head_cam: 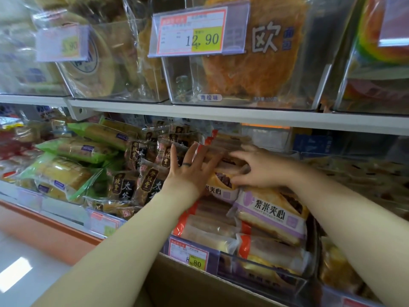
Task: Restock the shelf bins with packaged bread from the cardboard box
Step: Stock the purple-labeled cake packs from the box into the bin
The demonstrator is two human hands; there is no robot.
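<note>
Both my hands reach into a clear shelf bin (261, 278) on the lower shelf. My left hand (192, 167) lies flat with straight fingers against the left side of the stacked bread packs. My right hand (261, 167) presses down with bent fingers on a purple-and-white packaged bread (221, 187) at the top of the pile. A second purple-labelled pack (272, 213) lies in front of it. Orange-edged packs (210, 224) fill the bin underneath. The cardboard box (188, 282) shows below my arms, its inside hidden.
Dark brown cake packs (143, 178) and green-wrapped bread (73, 149) fill the bins to the left. The upper shelf (221, 117) carries clear bins with large round breads and a 12.90 price tag (194, 32). An 8.80 tag (190, 253) hangs on the bin front.
</note>
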